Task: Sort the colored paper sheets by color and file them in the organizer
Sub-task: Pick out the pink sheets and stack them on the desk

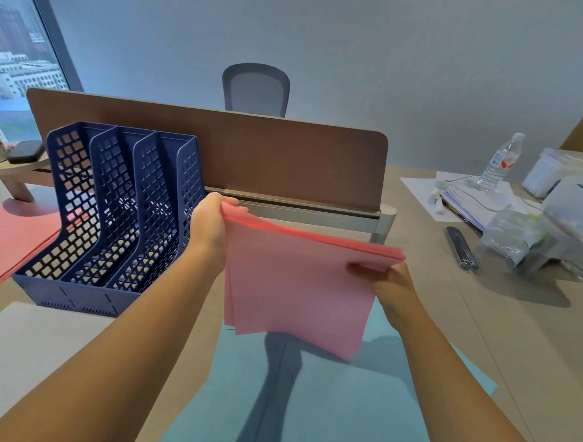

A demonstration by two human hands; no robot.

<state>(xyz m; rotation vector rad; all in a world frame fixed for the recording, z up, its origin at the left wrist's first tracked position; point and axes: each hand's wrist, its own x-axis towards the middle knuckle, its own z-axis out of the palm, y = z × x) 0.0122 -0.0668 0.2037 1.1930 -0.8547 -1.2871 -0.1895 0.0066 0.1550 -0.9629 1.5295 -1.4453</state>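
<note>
Now | both hands, left hand (208, 229) and right hand (392, 284), are gripping pink sheets (297, 287) | filing step | next needing swing left into organizer (118, 208) slot

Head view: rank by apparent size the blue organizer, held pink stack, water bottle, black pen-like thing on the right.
1. blue organizer and pink stack: look alike in area, and the stack is nearer the camera, so unranked
2. water bottle
3. black pen-like object, slimmer than the bottle

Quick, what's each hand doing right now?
Left hand: grips the pink sheets at their upper left corner.
Right hand: pinches the same stack's right edge.
</note>
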